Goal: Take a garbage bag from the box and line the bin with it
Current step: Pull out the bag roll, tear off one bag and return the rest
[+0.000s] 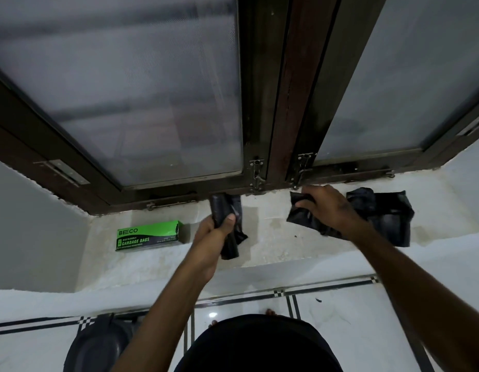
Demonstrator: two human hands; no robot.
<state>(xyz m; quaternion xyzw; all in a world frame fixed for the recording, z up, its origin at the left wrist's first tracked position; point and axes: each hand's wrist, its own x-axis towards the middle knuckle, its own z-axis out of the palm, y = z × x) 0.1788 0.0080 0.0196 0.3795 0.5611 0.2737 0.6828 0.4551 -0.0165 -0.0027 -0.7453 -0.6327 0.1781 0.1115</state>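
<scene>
Left hand (216,232): our fingers are curled shut round a black roll (224,210) of bags, thumb pressed on its front. The roll stands nearly upright out of the fist. A loose black tail (234,242) hangs below the fist, over the sill (270,232).

Right hand (326,208): our fingers are closed over the near end of a folded black bag (305,218), thumb tucked under its edge, knuckles on top. The bag lies low on the sill; we cannot tell if it is lifted clear. Just right of the hand, a second black heap (385,218) of bag plastic sits on the sill, partly behind the wrist; joined to the held piece or not, we cannot tell.

Box (149,238): green and black, lettered "GARBAGE BAGS", lying on the sill left of the left hand, apart from it.

Bin (98,347): dark and round, on the tiled floor (340,318) at lower left, below the sill, unlined as far as we see.

Behind the sill: a dark-framed window (125,89), frosted panes, latches (257,175) at the base.
</scene>
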